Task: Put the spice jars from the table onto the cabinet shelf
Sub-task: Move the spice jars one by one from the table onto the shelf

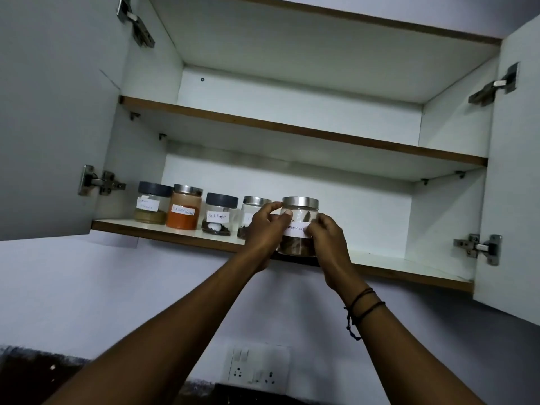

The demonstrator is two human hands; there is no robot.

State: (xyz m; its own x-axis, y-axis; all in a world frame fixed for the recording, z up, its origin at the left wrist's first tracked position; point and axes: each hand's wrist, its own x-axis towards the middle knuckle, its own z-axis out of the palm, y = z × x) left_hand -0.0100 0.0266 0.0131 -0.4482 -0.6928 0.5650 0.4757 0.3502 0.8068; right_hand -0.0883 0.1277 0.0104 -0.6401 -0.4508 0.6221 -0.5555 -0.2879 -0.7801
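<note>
Both hands reach up and forward from the bottom of the head view, forearms stretched long toward the open wall cabinet. Left hand (pixel 264 229) curls around the left side of a glass jar (pixel 298 226), its fingers high near the lid and the thumb pressed flat on the front glass. Right hand (pixel 327 244) closes on the jar's right side, fingertips on the edge of the white paper label, wrist bent back; dark thread bands (pixel 362 305) circle that wrist. Between them the two hands clasp the jar, which stands upright with a shiny metal lid and dark brown pieces at the bottom. It sits at the front edge of the lower shelf (pixel 409 267), though the hands and shadow hide whether its base rests fully on the board.

To its left, four more jars stand in a row on the same shelf: one with a dark lid and greenish-brown powder (pixel 150 204), one with a metal lid and orange powder (pixel 184 210), one with a dark lid and a handwritten label (pixel 219 214), and a metal-lidded one (pixel 252 204) partly behind the left hand. The upper shelf (pixel 292 130) runs above them. Both cabinet doors stand open, their metal hinges showing. A white switch plate (pixel 257 366) is on the wall below.
</note>
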